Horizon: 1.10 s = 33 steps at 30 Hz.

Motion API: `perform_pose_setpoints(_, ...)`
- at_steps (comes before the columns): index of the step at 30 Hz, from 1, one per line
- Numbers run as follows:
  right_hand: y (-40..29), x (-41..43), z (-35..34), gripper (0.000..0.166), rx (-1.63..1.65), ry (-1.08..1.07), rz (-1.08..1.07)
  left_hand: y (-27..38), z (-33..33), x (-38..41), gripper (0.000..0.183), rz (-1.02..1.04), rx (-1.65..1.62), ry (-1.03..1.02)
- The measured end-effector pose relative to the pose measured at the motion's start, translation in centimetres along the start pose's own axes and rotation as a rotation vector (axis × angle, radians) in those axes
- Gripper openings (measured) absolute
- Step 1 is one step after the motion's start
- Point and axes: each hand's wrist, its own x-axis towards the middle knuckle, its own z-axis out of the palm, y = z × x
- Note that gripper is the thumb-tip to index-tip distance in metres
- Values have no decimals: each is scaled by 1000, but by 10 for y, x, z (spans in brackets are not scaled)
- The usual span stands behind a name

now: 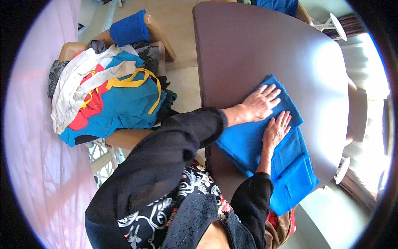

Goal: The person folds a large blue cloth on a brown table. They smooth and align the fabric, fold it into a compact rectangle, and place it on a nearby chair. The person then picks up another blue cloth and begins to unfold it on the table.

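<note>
A blue garment (242, 137), folded in layers, lies flat along the near part of a dark brown table (242, 49). My left hand (261, 102) rests palm down on its folded far end, fingers spread. Beside it, my right hand (276, 129) presses flat on the same cloth, also with fingers apart. Neither hand grips anything. A smaller folded flap (293, 172) shows on the cloth's near right part, and its lower end reaches past the table's edge. The underside of the cloth is hidden.
To the left, a tan chair (127, 138) bears a heap of clothes (130, 105) in teal, white and red, with a yellow strap (133, 82). A folded blue cloth (130, 28) hangs over a chair back. Brown and red fabric (278, 228) shows at the lower right.
</note>
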Motion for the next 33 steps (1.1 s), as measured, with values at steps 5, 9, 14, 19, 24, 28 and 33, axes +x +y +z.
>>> perform_pose_setpoints(5,-26,-10,-14,55,80,-3,-35,7,-21,-43,58,-50,135,-53)
perform_pose_setpoints(9,-33,-20,-18,55,113,21,-13,11,-27,-50,57,-34,178,-56)
perform_pose_setpoints(14,-28,-41,-41,58,207,-17,-79,16,-31,-51,56,-27,199,-99)
perform_pose_setpoints(19,-22,-106,-68,62,343,-78,-102,5,-46,-51,57,-16,307,-155)
perform_pose_setpoints(24,-22,-142,-77,63,437,-101,-26,-6,-52,-39,58,63,416,-191)
perform_pose_setpoints(28,-15,-145,-77,58,436,-11,6,5,-52,-27,54,123,352,-235)
perform_pose_setpoints(33,-38,-140,-42,55,482,184,43,-34,-51,-20,49,193,256,-267)
